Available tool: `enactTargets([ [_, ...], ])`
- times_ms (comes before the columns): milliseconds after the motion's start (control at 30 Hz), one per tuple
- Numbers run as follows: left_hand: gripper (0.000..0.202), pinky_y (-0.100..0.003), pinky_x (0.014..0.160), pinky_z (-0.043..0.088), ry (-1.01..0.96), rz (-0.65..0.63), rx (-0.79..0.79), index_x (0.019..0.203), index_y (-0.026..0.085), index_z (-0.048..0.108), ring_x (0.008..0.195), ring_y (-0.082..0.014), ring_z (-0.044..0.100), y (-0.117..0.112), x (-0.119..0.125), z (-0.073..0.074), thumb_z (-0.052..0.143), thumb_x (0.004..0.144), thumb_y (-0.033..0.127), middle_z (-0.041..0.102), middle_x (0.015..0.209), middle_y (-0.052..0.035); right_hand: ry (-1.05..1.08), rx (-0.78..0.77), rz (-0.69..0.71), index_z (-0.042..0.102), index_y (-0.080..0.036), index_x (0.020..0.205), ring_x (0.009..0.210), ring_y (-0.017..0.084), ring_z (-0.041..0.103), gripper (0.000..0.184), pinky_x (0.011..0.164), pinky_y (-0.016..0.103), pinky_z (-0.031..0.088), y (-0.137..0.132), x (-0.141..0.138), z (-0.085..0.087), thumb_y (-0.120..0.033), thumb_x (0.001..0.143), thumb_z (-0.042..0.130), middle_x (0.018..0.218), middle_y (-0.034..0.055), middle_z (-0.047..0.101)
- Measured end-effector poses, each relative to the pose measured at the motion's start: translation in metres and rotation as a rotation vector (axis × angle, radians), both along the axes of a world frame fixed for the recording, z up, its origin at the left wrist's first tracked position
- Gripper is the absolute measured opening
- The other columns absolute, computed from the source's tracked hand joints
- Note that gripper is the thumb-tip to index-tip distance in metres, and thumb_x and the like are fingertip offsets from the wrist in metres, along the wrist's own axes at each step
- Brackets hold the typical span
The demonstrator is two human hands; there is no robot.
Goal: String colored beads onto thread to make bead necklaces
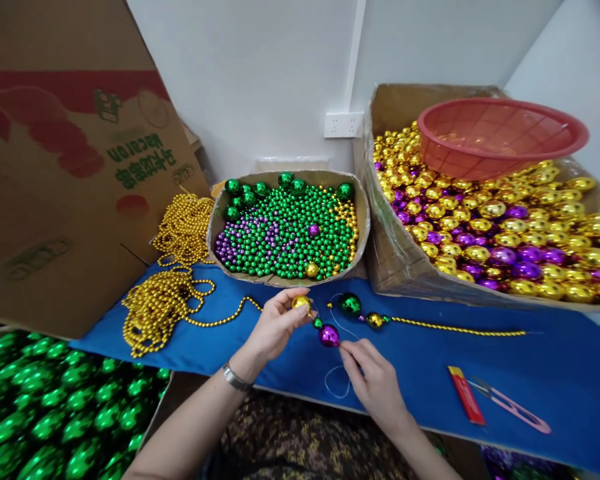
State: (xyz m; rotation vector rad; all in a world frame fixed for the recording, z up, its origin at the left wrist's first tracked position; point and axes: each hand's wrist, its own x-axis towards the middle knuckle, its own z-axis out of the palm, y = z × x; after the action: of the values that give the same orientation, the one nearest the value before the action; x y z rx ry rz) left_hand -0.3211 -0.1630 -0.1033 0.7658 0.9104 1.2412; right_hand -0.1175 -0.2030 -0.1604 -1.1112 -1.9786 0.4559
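Observation:
Between the fingers of my left hand (281, 323) is a shiny gold ball (301, 304). A small green bead (318, 323) and a large purple ball (329, 335) follow it along a thin clear string. My right hand (373, 377) pinches at the lower right side of the purple ball, where the string seems to come out; the fingertips hide the exact grip. A loop of string (337, 383) lies on the blue table cloth below. Just beyond my hands rests a strung piece with a dark green ball (350, 304), a gold ball (375, 321) and a gold bead strand (455, 327).
A box of small green, purple and gold beads (285, 227) stands behind my hands. Gold bead strands (155, 310) are heaped to the left. A large carton (390, 257) of gold and purple balls holds a red basket (505, 143). Pink-handled snips (517, 407) and a red lighter-like item (466, 395) lie right.

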Motion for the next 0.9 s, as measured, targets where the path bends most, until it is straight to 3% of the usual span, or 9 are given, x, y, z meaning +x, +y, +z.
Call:
enactTargets([
  [333, 0.04, -0.029, 0.08, 0.051, 0.132, 0.091, 0.115, 0.101, 0.017, 0.062, 0.085, -0.016, 0.066, -0.009, 0.008, 0.006, 0.081, 0.066, 0.023, 0.066, 0.102, -0.0058, 0.027, 0.02, -0.014, 0.062, -0.02, 0.101, 0.07, 0.015, 0.06, 0.016, 0.065, 0.025, 0.048, -0.002, 0.0, 0.0, -0.019, 0.095, 0.048, 0.079, 0.0034, 0.059],
  [633, 0.036, -0.031, 0.081, 0.051, 0.025, -0.007, 0.083, 0.099, 0.017, 0.063, 0.084, -0.0186, 0.068, -0.009, 0.003, 0.003, 0.08, 0.068, 0.023, 0.067, 0.103, -0.0062, 0.041, 0.011, 0.003, 0.062, -0.019, 0.103, 0.069, 0.014, 0.061, 0.017, 0.065, 0.024, 0.049, -0.002, 0.005, -0.002, -0.02, 0.095, 0.047, 0.081, 0.0035, 0.06],
  [900, 0.04, -0.03, 0.08, 0.049, 0.084, -0.054, 0.128, 0.105, 0.018, 0.065, 0.087, -0.0193, 0.067, -0.013, -0.001, 0.003, 0.08, 0.068, 0.022, 0.069, 0.094, -0.0062, 0.026, 0.042, -0.022, 0.064, -0.021, 0.105, 0.066, 0.014, 0.061, 0.02, 0.062, 0.025, 0.049, -0.002, 0.007, -0.007, -0.021, 0.095, 0.047, 0.079, 0.0038, 0.059],
])
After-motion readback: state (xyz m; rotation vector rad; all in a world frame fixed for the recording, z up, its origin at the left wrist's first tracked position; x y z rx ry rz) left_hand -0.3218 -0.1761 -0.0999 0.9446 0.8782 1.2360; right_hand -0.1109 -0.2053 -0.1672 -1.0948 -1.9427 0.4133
